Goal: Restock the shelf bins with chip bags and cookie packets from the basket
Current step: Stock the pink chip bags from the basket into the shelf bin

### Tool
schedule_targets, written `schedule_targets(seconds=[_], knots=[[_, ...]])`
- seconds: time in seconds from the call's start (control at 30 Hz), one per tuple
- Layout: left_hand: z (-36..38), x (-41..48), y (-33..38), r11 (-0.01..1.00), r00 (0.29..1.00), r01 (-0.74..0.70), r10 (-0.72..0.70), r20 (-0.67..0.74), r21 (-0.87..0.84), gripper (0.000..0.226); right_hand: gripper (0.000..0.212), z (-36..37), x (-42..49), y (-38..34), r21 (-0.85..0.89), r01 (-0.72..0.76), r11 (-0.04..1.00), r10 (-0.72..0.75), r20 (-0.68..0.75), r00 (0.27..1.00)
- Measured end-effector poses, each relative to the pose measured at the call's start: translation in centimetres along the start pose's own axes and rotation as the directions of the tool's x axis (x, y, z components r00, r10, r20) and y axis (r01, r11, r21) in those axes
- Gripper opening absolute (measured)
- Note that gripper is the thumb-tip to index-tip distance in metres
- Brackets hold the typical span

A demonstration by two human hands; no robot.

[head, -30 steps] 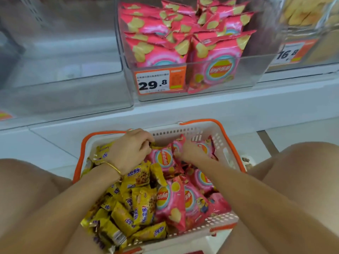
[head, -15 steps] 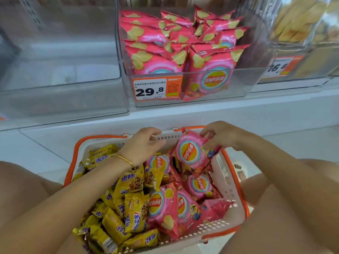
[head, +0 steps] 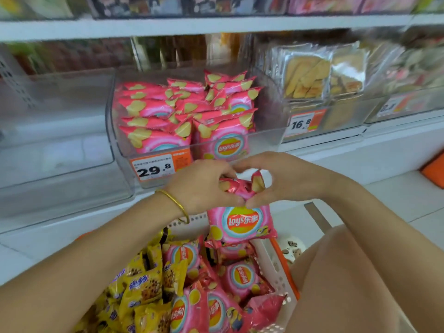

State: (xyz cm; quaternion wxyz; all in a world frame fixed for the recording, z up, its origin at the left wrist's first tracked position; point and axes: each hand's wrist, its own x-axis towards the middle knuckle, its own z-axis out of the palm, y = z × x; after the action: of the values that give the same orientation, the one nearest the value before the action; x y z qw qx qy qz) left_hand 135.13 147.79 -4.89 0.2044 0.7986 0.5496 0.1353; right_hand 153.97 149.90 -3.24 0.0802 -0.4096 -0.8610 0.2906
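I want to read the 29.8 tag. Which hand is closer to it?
Left. The left hand grips the chip bag just right of the tag; the right hand holds the same bag farther right.

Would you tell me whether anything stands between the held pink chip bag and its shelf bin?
Only the clear front wall of the bin: the chip bag, gripped by the left hand and right hand, hangs below its rim.

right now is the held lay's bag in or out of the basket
Out: left hand and right hand hold the Lay's bag by its top, above the basket.
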Motion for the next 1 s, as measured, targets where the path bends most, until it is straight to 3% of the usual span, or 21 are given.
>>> schedule_targets(seconds=[0.1,0.17,0.23,0.27,0.33,0.37,0.4,0.47,0.53,0.6,0.7,0.77,0.83,0.9,1.0], knots=[[-2.8,2.1,2.7,0.934,0.989,-0.091,0.125,-0.079,0.345,0.051,0.051,-3.1,0.7,-1.1,-0.232,-0.01,0.973,0.021,0.045,0.999],[-4.6,3.6,3.8,0.927,0.976,-0.126,0.179,-0.123,0.353,0.051,0.042,-5.5,0.7,-1.0,-0.263,-0.037,0.964,0.029,-0.036,0.999],[-6.1,4.9,4.7,0.967,0.946,-0.192,0.227,-0.231,0.165,0.054,0.027,-8.0,-0.2,-0.3,-0.091,-0.088,0.992,0.073,-0.156,0.985],[-6.9,5.5,5.0,0.968,0.902,-0.249,0.242,-0.357,0.028,0.055,0.022,-9.2,-0.8,0.4,0.063,-0.108,0.992,0.119,-0.21,0.97],[-7.8,7.1,4.4,0.939,0.78,-0.301,0.139,-0.611,-0.17,0.049,0.02,-11.0,-1.5,1.9,0.362,-0.091,0.928,0.221,-0.335,0.916],[-7.9,8.1,3.6,0.954,0.743,-0.253,0.084,-0.664,-0.163,0.044,0.02,-11.6,-1.4,2.8,0.467,-0.058,0.883,0.272,-0.406,0.873],[-7.8,9.1,2.7,0.986,0.754,-0.147,0.064,-0.654,-0.073,0.041,0.02,-12.0,-1.0,3.4,0.537,-0.015,0.844,0.315,-0.471,0.824],[-6.3,11.0,1.0,0.989,0.872,0.057,0.018,-0.489,0.138,0.036,0.024,-12.3,0.7,4.4,0.547,0.066,0.834,0.334,-0.597,0.729],[-4.4,12.2,0.2,0.954,0.949,0.17,-0.091,-0.301,0.247,0.049,0.028,-12.1,3.1,4.8,0.459,0.091,0.884,0.292,-0.692,0.66],[-3.2,12.5,0.0,0.905,0.96,0.257,-0.198,-0.199,0.339,0.068,0.027,-11.4,5.2,4.9,0.346,0.062,0.936,0.233,-0.742,0.629],[-2.6,12.5,0.0,0.844,0.955,0.295,-0.263,-0.134,0.448,0.074,0.03,-10.3,7.5,5.4,0.15,-0.03,0.988,0.132,-0.734,0.666],[-2.7,12.2,0.2,0.833,0.955,0.29,-0.285,-0.084,0.471,0.073,0.05,-9.9,8.2,5.6,0.005,-0.119,0.993,0.09,-0.686,0.722],[-2.7,12.0,0.3,0.825,0.956,0.277,-0.285,-0.06,0.492,0.072,0.058,-9.9,8.7,5.3,-0.225,-0.233,0.946,0.056,-0.596,0.801],[-2.8,11.9,0.2,0.809,0.957,0.27,-0.283,-0.056,0.522,0.071,0.048,-10.5,9.5,4.6,-0.481,-0.331,0.812,0.051,-0.506,0.861],[-2.7,11.8,0.1,0.796,0.962,0.254,-0.266,-0.058,0.55,0.071,0.038,-11.6,10.7,3.4,-0.577,-0.379,0.724,0.139,-0.417,0.898]])
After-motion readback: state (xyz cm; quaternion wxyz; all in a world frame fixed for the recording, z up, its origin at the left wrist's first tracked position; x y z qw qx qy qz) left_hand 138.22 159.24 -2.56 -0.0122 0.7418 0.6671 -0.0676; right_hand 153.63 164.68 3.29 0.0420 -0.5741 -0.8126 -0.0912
